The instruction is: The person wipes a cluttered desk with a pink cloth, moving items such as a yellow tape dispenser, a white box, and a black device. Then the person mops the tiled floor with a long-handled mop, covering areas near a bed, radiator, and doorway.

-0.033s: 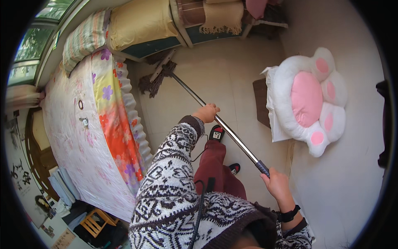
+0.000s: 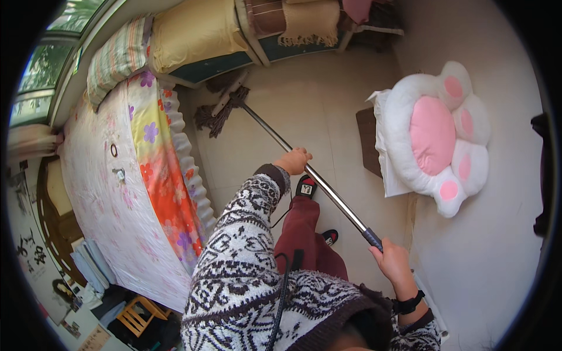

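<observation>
Pale floor tiles (image 2: 345, 128) make a walking strip, bounded on the left by the ruffled edge of a bed (image 2: 99, 193), on the right by a white wall (image 2: 497, 251) and at the far end by low green-fronted units (image 2: 211, 69). The mop (image 2: 336, 198) crosses this strip diagonally, its head (image 2: 225, 105) on the floor near the bed's far right corner and the base of those units. The left hand (image 2: 294, 159) has its fingers clamped around the metal pole midway; the right hand (image 2: 391, 260) is wrapped around the dark grip at the near end, most of its fingers hidden. Both slippers (image 2: 305, 188) stand beneath the pole. Narrowing the strip at the right, a brown box-like piece (image 2: 368, 143) stands by the wall, a white-and-pink paw cushion (image 2: 433, 134) above it. Yellow cloth (image 2: 196, 32) covers one unit; the units' insides are hidden.
</observation>
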Available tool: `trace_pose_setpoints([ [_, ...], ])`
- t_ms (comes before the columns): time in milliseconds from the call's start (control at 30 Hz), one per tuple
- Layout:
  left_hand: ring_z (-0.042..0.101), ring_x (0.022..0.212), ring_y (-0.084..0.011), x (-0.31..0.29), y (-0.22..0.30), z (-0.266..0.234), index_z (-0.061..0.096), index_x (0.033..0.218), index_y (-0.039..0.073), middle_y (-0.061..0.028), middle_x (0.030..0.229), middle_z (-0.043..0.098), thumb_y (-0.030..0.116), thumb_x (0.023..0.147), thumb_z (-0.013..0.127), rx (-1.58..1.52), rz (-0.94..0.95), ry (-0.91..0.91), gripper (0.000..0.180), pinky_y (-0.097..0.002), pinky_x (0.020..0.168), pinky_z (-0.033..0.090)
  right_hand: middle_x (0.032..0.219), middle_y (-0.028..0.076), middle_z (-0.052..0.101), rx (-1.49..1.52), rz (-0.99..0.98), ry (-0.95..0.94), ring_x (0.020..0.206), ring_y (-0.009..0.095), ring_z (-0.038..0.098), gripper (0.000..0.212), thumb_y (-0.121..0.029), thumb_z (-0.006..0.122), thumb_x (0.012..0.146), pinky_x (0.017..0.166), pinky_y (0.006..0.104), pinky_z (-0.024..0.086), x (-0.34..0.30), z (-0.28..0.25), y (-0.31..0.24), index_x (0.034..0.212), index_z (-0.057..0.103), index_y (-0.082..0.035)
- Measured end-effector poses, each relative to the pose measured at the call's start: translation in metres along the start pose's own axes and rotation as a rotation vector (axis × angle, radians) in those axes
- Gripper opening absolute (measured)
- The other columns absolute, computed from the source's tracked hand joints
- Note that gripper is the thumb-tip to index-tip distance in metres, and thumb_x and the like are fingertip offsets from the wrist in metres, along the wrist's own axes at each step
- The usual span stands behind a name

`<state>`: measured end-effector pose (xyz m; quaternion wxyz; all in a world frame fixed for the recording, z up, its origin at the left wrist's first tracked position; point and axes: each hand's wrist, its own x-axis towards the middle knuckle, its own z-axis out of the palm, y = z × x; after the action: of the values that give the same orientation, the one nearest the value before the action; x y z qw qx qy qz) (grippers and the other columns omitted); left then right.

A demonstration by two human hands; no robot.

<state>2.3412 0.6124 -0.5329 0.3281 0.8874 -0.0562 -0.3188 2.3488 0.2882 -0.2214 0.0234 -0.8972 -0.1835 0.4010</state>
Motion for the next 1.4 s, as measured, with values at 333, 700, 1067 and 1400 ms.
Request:
trace_pose_setpoints([
  [333, 0.051, 0.106, -0.0342, -0.04, 0.175, 0.158, 0.062, 0.107, 0.008, -0.0155, 0.106, 0.056, 0.011, 0.074, 0.062, 0.135, 0.13, -0.297, 0.033, -0.0424, 0.084, 0.051, 0.063, 0.021, 0.058, 0.245, 0.355, -0.106, 0.06, 0.042, 0.058, 0.037, -0.033, 0.071, 0.078, 0.054, 0.0475, 0.045, -0.21, 0.124, 0.099, 0.077, 0.053, -0.001],
  [700, 0.053, 0.106, -0.0302, -0.1, 0.299, 0.248, 0.063, 0.105, 0.009, -0.0096, 0.106, 0.059, 0.017, 0.077, 0.061, 0.189, 0.398, -0.477, 0.029, -0.0495, 0.077, 0.052, 0.072, 0.023, 0.061, 0.727, 0.513, 0.057, 0.07, 0.036, 0.062, 0.036, -0.035, 0.066, 0.078, 0.065, 0.0429, 0.049, -0.401, 0.24, 0.141, 0.099, 0.061, -0.006],
  [1067, 0.036, 0.131, -0.0294, 0.07, 0.16, 0.08, 0.051, 0.127, 0.016, -0.0121, 0.127, 0.051, 0.023, 0.08, 0.064, 0.632, 0.064, -0.127, 0.049, -0.064, 0.099, 0.029, 0.071, 0.019, 0.058, 0.846, 0.446, 0.152, 0.067, 0.038, 0.058, 0.027, -0.027, 0.065, 0.083, 0.059, 0.042, 0.045, -0.13, 0.128, 0.081, 0.09, 0.056, -0.003],
  [1400, 0.054, 0.109, -0.0292, 0.088, 0.249, 0.009, 0.06, 0.109, 0.011, -0.0121, 0.116, 0.058, 0.009, 0.076, 0.065, 0.072, 0.326, 0.214, 0.033, -0.0473, 0.094, 0.041, 0.096, 0.014, 0.067, 0.712, 0.286, 0.478, 0.081, 0.031, 0.065, 0.044, -0.015, 0.068, 0.073, 0.074, 0.0398, 0.05, -0.182, -0.068, 0.054, 0.112, 0.057, 0.003],
])
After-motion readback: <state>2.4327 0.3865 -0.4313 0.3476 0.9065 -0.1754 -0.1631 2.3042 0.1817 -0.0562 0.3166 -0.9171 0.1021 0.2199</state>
